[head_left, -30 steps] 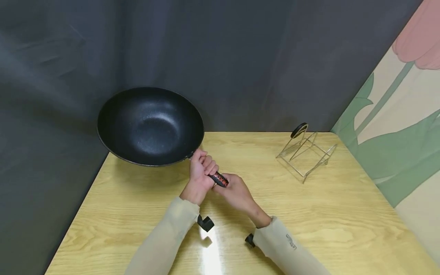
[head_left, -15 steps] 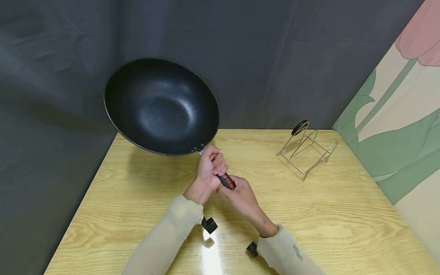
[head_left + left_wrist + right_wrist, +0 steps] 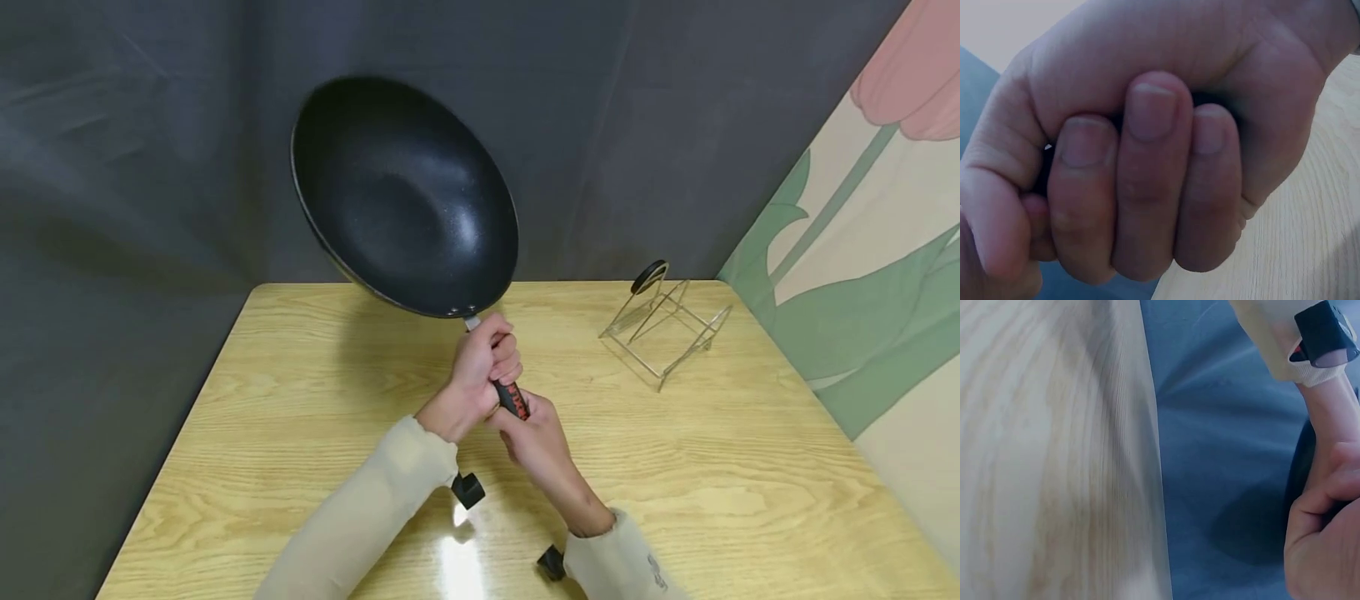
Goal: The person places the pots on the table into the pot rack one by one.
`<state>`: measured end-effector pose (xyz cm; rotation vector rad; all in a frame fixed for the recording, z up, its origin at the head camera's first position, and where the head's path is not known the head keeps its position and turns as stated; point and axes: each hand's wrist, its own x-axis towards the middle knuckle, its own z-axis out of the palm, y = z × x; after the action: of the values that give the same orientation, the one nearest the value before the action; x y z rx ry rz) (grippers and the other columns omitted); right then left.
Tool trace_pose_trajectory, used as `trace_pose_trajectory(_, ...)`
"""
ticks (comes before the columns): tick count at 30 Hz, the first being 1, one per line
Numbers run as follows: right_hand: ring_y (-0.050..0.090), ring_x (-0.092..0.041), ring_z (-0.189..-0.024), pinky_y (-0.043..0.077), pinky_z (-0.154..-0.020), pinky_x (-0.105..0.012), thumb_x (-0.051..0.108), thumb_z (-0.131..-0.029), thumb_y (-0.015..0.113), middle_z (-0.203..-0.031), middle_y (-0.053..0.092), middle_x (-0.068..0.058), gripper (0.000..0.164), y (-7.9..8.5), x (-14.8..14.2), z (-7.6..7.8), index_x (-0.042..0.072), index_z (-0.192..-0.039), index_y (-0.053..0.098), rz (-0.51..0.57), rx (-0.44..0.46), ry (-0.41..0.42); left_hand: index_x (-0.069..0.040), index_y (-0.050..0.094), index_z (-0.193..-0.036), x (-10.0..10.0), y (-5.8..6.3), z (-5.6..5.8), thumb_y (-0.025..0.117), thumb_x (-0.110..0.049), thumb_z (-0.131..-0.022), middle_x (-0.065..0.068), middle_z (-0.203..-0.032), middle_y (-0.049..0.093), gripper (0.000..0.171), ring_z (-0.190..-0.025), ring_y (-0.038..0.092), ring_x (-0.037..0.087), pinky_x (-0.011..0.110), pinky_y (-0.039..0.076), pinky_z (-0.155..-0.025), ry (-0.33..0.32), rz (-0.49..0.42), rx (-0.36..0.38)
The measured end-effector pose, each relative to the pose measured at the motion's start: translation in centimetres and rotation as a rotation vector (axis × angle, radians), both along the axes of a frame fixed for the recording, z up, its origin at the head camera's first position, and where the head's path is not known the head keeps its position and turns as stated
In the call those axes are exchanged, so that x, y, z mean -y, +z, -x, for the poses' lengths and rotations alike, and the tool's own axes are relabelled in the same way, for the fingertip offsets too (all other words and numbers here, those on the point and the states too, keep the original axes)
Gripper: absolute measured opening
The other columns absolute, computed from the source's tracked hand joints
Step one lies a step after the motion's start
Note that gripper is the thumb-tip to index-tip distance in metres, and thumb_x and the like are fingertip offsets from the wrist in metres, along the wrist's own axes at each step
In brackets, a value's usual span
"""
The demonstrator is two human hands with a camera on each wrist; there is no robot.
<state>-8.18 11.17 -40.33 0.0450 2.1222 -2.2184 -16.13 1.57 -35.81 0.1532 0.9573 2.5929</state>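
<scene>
In the head view a black wok (image 3: 405, 200) is held up above the table, tilted so its inside faces me. My left hand (image 3: 483, 362) grips its handle close to the bowl. The left wrist view shows the curled fingers (image 3: 1147, 175) of that hand wrapped tight, hiding most of the grip. Beyond them emerges the handle's black and red end (image 3: 514, 402). My right hand (image 3: 538, 433) holds this end, thumb along it, just below the left hand. In the right wrist view the right hand (image 3: 1329, 550) shows only partly, at the lower right edge.
A gold wire rack (image 3: 667, 325) with a black round part on one end stands at the back right of the wooden table (image 3: 712, 483). Behind the table hangs a dark curtain (image 3: 600, 150); a floral cloth (image 3: 870, 275) covers the right side.
The wok has risen and shifted right, and its bowl has tipped more upright. Both hands have moved slightly right with the handle, keeping hold. The rack has stayed put.
</scene>
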Motion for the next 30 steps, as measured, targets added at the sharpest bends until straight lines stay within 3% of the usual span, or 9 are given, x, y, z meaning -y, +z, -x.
trace_pose_trajectory(12,0.028,-0.008,-0.037,0.021,-0.036,-0.021,-0.007,-0.079,0.061,-0.050,0.035,0.002,0.019,0.1,-0.6,-1.5,0.005,-0.075,0.047,0.165,-0.013,-0.097,-0.020,0.032,-0.055,-2.5,0.9,-0.5,0.051,-0.005,-0.090,-0.008,-0.047,0.027,0.044,-0.034,0.028,0.002,0.017,0.021,-0.038,-0.115,0.123,0.009)
trace_pose_trajectory(19,0.028,-0.006,-0.037,0.021,-0.035,-0.020,-0.008,-0.077,0.059,-0.048,0.033,0.005,0.022,-0.2,-1.0,-1.8,0.007,-0.073,0.043,0.243,-0.029,-0.152,-0.019,0.031,-0.055,-3.8,1.0,-0.5,0.051,-0.004,-0.089,-0.008,-0.047,0.026,0.042,-0.034,0.028,0.002,0.018,0.020,-0.038,-0.150,0.157,-0.009)
trace_pose_trajectory(30,0.028,-0.004,-0.036,0.021,-0.036,-0.019,-0.011,-0.079,0.054,-0.048,0.033,0.006,0.025,-0.3,-1.7,-2.2,0.008,-0.070,0.040,0.281,-0.089,-0.182,-0.018,0.031,-0.057,-5.6,1.4,-0.6,0.054,-0.004,-0.089,-0.006,-0.049,0.024,0.042,-0.038,0.024,0.004,0.018,0.020,-0.038,-0.166,0.225,0.000)
